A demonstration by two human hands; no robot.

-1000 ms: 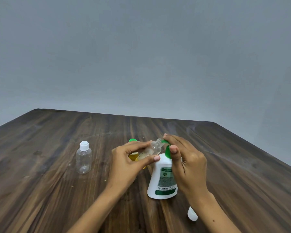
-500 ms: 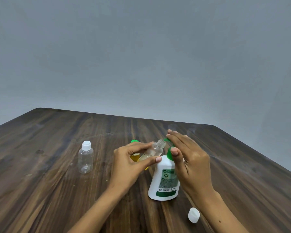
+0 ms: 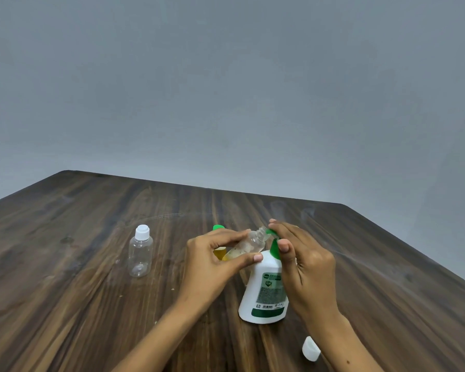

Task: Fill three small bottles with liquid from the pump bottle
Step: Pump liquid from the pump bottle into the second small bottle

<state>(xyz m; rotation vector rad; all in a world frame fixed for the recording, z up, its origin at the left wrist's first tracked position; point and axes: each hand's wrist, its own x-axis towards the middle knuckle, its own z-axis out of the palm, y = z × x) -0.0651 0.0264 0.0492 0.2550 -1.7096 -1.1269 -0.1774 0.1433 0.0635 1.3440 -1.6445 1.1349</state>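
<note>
Here the left hand (image 3: 212, 260) pinches a small clear bottle (image 3: 249, 245) between thumb and fingers, holding it tilted with its open neck pointing up and to the right, right at the green spout of the pump bottle (image 3: 265, 294). A little yellowish liquid sits in the lower part of the tilted bottle. The right hand (image 3: 304, 261) lies over the green pump head (image 3: 274, 249), its fingers stretched out flat across the top and the thumb resting against the green collar below; the spout tip shows just under the fingertips. The white pump bottle stands upright on the dark wooden table (image 3: 91, 304), between the two wrists. Behind the left hand, a yellow-filled bottle with a green cap (image 3: 218, 228) is mostly hidden, so only its cap and a strip of its body show. Well to the left stands an empty clear bottle (image 3: 140, 255), upright with a white cap on. A loose white cap (image 3: 310, 349) lies on the table near the front edge, just beside the right forearm.
</note>
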